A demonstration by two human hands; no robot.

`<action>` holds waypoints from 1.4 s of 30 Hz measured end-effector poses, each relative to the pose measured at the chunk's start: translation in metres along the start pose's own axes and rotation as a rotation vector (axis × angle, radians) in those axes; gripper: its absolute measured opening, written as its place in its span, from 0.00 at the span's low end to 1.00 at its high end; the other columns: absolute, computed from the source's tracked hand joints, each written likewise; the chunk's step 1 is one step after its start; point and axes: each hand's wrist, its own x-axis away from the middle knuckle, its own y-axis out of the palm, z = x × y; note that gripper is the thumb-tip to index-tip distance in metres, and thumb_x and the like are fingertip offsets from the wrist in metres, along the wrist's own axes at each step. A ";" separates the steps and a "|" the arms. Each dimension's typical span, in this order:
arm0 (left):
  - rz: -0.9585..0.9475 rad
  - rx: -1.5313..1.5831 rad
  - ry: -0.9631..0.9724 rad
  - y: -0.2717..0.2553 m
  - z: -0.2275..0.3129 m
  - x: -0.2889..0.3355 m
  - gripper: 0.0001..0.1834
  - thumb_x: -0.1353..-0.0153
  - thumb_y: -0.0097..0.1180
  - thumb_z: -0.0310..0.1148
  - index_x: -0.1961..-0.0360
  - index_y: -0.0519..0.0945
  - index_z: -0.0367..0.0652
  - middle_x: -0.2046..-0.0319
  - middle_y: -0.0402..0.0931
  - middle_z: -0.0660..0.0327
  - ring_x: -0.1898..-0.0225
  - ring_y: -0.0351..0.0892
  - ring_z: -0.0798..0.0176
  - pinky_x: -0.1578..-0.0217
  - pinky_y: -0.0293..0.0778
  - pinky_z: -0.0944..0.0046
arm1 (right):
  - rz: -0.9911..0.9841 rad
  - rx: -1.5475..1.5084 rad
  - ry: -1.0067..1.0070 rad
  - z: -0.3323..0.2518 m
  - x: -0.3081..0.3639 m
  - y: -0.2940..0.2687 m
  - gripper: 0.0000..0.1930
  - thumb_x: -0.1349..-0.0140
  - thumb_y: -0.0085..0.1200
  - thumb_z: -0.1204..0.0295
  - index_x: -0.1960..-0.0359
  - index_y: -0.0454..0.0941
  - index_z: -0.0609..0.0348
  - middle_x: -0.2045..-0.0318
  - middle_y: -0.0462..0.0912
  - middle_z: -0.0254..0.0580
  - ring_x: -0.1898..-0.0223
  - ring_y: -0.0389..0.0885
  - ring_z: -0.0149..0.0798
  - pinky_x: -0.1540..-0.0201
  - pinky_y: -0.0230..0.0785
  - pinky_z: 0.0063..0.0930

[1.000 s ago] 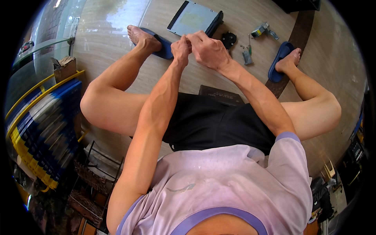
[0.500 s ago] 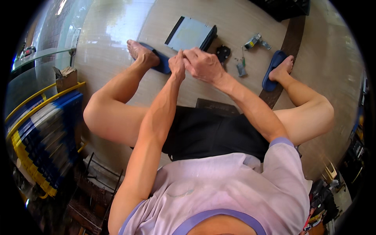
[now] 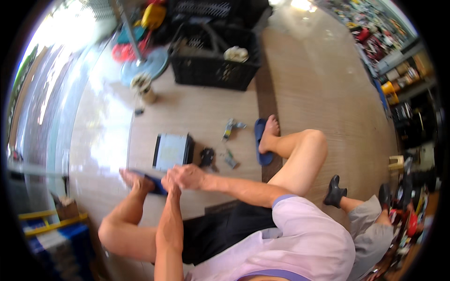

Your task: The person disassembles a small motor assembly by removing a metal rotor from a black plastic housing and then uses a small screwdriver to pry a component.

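My left hand (image 3: 171, 182) and my right hand (image 3: 188, 176) meet in front of me, fingers bent and pressed together. Whatever is between them is hidden by the fingers. Just beyond the hands, a flat metal box-shaped device (image 3: 172, 151) with a silver top and black edges lies on the floor. To its right are a dark round part (image 3: 206, 156) and a small grey piece with a green bit (image 3: 230, 159). Slightly farther off sits a small silver part with a yellow patch (image 3: 228, 129).
A black plastic crate (image 3: 213, 70) stands ahead, beside a round pole base (image 3: 146, 67) and a pale spool-like object (image 3: 146, 92). My feet in blue slippers (image 3: 262, 145) flank the parts. At right, another person's dark shoe (image 3: 335, 192) rests on the floor.
The view has swung up and to the right, bringing in the crate, the pole base and another person's legs. My hands stay pressed together near the metal box.
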 end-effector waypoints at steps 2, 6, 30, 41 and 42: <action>-0.009 -0.030 0.027 -0.009 0.002 -0.001 0.20 0.28 0.53 0.49 0.41 0.76 0.56 0.44 0.82 0.61 0.44 0.84 0.60 0.51 0.82 0.58 | 0.051 0.040 -0.071 0.005 -0.002 0.002 0.11 0.41 0.55 0.72 0.60 0.82 0.65 0.63 0.82 0.48 0.57 0.85 0.44 0.64 0.83 0.32; -0.021 -0.059 0.092 -0.019 0.027 0.005 0.19 0.34 0.61 0.49 0.48 0.85 0.53 0.52 0.87 0.63 0.49 0.88 0.59 0.55 0.83 0.58 | -0.035 -0.186 0.136 0.018 -0.005 0.002 0.14 0.39 0.56 0.70 0.55 0.80 0.66 0.57 0.84 0.55 0.55 0.86 0.53 0.56 0.83 0.40; -0.072 0.873 -0.505 -0.056 0.074 0.034 0.04 0.39 0.57 0.31 0.70 0.79 0.44 0.75 0.76 0.60 0.76 0.77 0.59 0.75 0.75 0.59 | -0.333 -0.261 0.061 0.017 -0.007 -0.013 0.14 0.44 0.61 0.73 0.56 0.82 0.62 0.59 0.84 0.57 0.54 0.85 0.59 0.49 0.79 0.46; -0.102 0.892 -0.389 -0.047 0.089 0.025 0.13 0.40 0.51 0.23 0.81 0.67 0.43 0.85 0.65 0.62 0.87 0.67 0.63 0.85 0.67 0.61 | -0.227 -0.149 -0.030 0.052 -0.035 -0.134 0.12 0.40 0.55 0.72 0.55 0.83 0.58 0.59 0.85 0.53 0.55 0.86 0.58 0.50 0.78 0.47; -0.125 0.911 -0.368 -0.048 0.088 0.027 0.14 0.40 0.51 0.22 0.82 0.67 0.43 0.85 0.66 0.62 0.87 0.68 0.63 0.85 0.66 0.63 | -0.174 -0.154 -0.048 0.059 -0.036 -0.152 0.11 0.39 0.55 0.73 0.55 0.83 0.58 0.59 0.85 0.53 0.55 0.86 0.57 0.51 0.79 0.47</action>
